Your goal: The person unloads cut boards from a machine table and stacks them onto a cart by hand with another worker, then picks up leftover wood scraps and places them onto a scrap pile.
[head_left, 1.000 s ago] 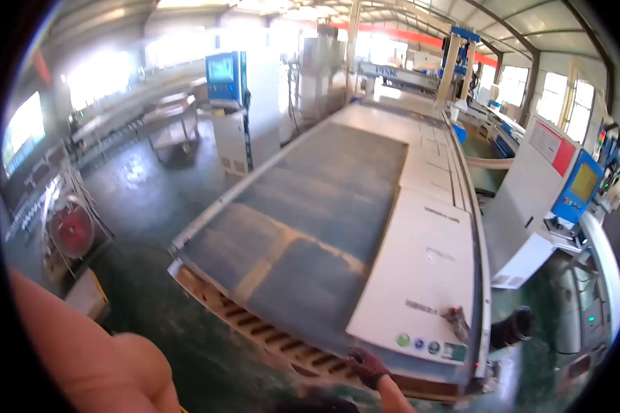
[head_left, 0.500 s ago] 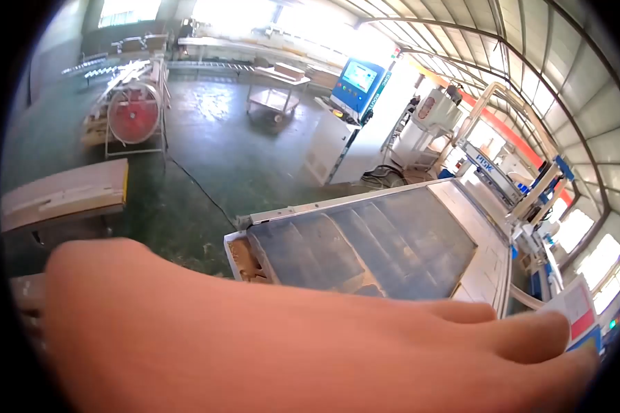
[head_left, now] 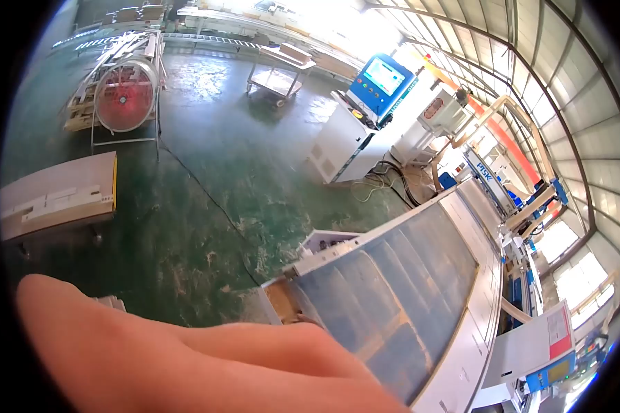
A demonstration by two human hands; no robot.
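Note:
One blurred hand, which looks like my left hand (head_left: 179,365), fills the lower left very close to the lens. A rounded digit points up at the left edge, and another lies to the right, with a gap between them. Nothing is visible in the hand; its lower part is cut off by the frame. My right hand is out of view. Beyond the hand stretches a long machine bed (head_left: 393,282) with a dusty, dark grey top and pale edges.
A blue control panel (head_left: 382,82) tops a white cabinet (head_left: 341,141), with cables (head_left: 403,182) on the floor beside it. A red round fan (head_left: 125,96), a low board-topped stand (head_left: 62,186) and a wheeled cart (head_left: 277,79) stand across the green floor (head_left: 207,186). A cord crosses it.
My hand has moved left and lower, uncovering more of the machine bed and floor. The view has tilted and shifted, bringing more of the equipment at the lower right into sight.

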